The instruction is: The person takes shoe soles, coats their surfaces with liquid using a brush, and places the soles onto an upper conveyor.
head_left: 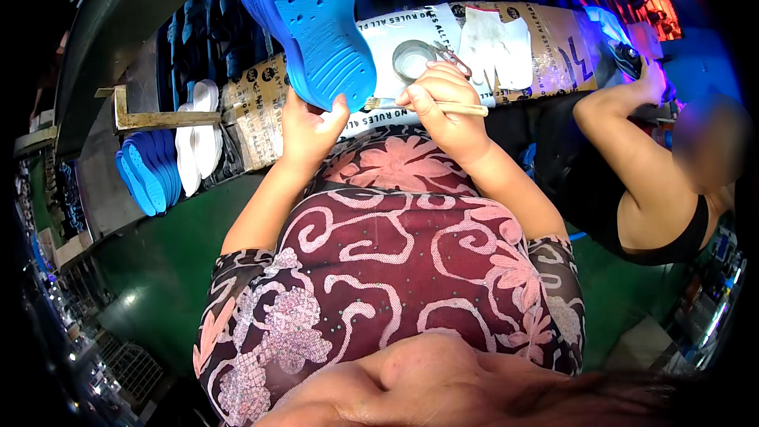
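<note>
A blue shoe sole [326, 28] with small holes and ridges is tilted up in front of me. My left hand [308, 128] is closed on its near end, with the thumb at the edge. In my right hand [449, 115] is a small brush [466, 109] with a pale wooden handle, its bristles touching or very close to the sole's near rim. Just beyond that hand a round metal cup [398, 49] rests on the covered worktop. Next to the cup lie what look like scissors [453, 55], partly hidden by my fingers.
White gloves [479, 38] lie on the cardboard-covered worktop [553, 55]. At left are stacked blue soles [150, 170], white soles [198, 138] and a metal bracket [121, 108]. Dark shoes [225, 28] line the far side. A co-worker [656, 166] handles a dark item at right.
</note>
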`<state>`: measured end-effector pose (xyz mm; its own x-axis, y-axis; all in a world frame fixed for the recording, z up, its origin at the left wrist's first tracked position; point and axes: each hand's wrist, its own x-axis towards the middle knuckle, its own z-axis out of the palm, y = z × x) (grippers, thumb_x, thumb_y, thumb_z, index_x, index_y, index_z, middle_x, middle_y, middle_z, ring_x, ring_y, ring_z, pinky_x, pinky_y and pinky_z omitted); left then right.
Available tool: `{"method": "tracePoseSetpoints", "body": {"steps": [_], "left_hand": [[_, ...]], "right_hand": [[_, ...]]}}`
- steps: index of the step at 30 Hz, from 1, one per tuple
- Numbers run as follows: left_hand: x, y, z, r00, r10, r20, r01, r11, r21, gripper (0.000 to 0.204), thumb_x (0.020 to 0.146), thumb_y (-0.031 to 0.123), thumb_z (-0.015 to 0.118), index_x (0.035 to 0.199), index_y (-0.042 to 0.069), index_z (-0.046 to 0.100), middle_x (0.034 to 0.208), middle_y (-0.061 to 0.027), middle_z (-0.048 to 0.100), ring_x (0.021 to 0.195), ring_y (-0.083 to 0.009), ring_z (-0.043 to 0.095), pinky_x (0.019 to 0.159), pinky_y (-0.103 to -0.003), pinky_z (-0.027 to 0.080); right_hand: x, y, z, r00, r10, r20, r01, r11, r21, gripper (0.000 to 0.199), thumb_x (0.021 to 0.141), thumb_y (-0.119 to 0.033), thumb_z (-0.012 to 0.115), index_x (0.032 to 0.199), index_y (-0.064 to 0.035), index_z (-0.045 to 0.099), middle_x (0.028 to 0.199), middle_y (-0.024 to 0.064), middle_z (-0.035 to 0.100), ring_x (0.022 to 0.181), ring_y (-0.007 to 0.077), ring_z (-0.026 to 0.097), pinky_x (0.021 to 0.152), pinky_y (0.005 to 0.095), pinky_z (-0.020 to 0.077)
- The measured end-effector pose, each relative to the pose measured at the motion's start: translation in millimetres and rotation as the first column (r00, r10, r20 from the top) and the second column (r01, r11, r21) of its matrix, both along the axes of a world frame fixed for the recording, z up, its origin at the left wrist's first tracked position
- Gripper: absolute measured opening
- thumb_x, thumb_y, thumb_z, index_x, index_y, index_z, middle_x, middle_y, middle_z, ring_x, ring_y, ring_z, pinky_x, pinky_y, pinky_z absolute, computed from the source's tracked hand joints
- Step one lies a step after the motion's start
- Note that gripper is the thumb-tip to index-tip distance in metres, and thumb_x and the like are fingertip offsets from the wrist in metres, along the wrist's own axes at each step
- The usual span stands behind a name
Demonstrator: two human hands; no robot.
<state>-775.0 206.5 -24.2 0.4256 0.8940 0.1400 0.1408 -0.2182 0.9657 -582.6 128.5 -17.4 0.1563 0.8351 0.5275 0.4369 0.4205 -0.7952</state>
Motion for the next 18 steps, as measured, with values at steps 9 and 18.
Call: {"method": "tracePoseSetpoints", "body": {"steps": [9, 18], "left_hand": [[-4, 4, -4, 0.999, -0.020, -0.042, 0.021, 1.000, 0.020, 0.045, 0.076, 0.002, 0.060, 0.116, -0.004, 0.038, 0.106, -0.0147, 0.055, 0.094, -0.0189, 0.056, 0.083, -0.031, 0.045], [-3, 6, -13, 1.000, 0.020, 0.010, -0.021, 0.995, 0.099, 0.044, 0.072, 0.005, 0.063, 0.110, -0.006, 0.043, 0.096, -0.0148, 0.059, 0.084, -0.0173, 0.060, 0.074, -0.028, 0.049]], "right_hand": [[8, 1, -7, 0.993, -0.052, 0.110, 0.052, 0.999, -0.003, 0.024, 0.082, -0.017, 0.056, 0.062, -0.0061, 0.061, 0.058, 0.0046, 0.057, 0.057, 0.0213, 0.051, 0.067, 0.0321, 0.0386], [0, 6, -4, 0.982, -0.010, 0.190, 0.010, 1.000, 0.001, 0.023, 0.083, -0.017, 0.054, 0.064, -0.0061, 0.061, 0.060, 0.0039, 0.058, 0.062, 0.0215, 0.053, 0.081, 0.0364, 0.0384]]}}
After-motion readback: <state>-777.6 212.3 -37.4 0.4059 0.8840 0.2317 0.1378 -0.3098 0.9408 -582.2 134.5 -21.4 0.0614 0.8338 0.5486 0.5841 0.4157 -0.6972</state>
